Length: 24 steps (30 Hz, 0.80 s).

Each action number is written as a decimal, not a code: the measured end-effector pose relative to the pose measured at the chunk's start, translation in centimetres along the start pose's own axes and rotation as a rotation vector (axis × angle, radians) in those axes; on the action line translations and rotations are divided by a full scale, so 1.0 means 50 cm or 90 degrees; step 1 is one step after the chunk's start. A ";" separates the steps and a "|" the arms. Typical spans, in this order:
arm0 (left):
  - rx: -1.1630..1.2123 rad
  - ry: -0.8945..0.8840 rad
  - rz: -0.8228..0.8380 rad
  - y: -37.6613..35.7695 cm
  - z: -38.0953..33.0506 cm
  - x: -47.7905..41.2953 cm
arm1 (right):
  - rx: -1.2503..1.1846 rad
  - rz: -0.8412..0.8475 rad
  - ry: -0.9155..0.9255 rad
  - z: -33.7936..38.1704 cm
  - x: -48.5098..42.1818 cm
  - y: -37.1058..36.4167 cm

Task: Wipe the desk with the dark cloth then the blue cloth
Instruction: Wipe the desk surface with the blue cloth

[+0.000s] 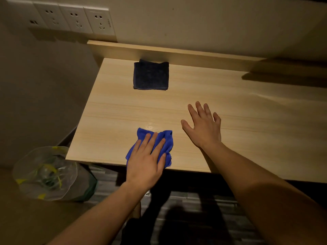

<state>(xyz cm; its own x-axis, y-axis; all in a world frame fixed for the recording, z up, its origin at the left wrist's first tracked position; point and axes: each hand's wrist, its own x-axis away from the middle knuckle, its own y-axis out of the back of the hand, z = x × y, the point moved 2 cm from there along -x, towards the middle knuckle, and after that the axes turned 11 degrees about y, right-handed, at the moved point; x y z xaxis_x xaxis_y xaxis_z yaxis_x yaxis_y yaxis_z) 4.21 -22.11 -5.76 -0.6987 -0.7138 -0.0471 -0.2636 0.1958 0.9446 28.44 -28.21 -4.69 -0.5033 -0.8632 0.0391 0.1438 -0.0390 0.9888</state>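
While the left hand presses flat, fingers spread, on the bunched blue cloth at the desk's near edge, the right hand rests open and empty just right of it; the folded dark cloth lies far back.

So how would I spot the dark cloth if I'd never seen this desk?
Start at the pale wooden desk and go to its back edge, where a raised wooden ledge runs along the wall. The dark cloth lies there alone, a neatly folded navy square, unlike the crumpled bright blue cloth under the left hand.
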 end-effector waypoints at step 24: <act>0.011 0.051 0.157 0.059 -0.130 -0.486 | -0.140 -0.098 -0.073 -0.098 -0.027 0.063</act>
<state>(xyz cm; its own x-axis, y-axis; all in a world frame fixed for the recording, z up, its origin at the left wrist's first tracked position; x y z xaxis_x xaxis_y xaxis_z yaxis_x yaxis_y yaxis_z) 24.75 -8.54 0.30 -0.6885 -0.6939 0.2108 -0.1029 0.3812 0.9187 33.74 -29.63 -2.35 -0.6248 -0.7765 -0.0810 0.2330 -0.2845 0.9299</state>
